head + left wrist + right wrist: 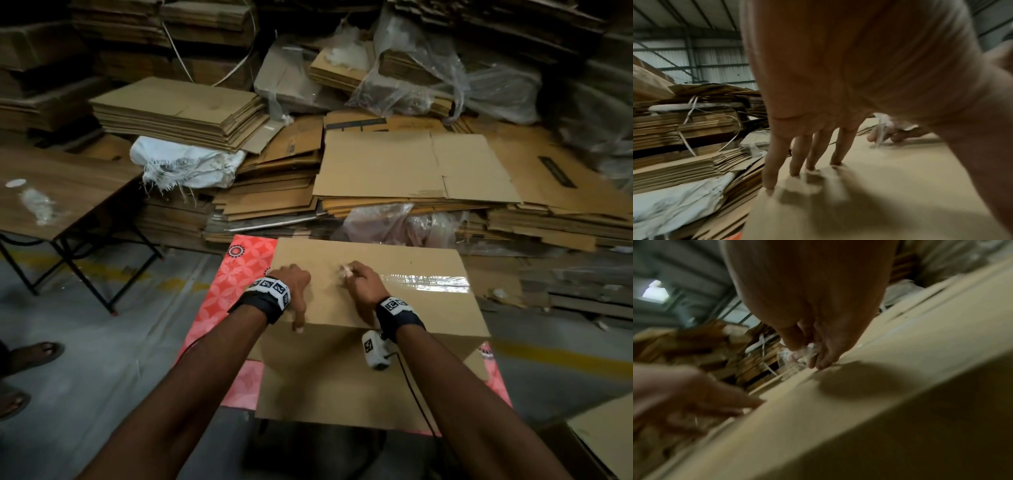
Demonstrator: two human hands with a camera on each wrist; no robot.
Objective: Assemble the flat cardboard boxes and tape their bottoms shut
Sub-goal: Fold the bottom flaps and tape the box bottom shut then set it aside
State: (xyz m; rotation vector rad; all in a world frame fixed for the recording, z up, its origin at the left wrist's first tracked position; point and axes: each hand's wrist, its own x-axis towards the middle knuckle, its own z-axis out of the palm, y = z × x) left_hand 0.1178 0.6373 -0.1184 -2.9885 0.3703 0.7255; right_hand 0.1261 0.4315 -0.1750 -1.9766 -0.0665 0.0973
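Both forearms reach forward, the left hand [297, 287] lies flat with straight fingers [797, 155] spread and pressing downward, and the right hand [363, 283] pinches something crumpled and clear.

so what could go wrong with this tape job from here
The clear tape covers only the right part of the box seam. The right hand pinches its crumpled end, which may stick to itself or lay down wrinkled. The left hand presses only the left edge, so the flaps might spread.
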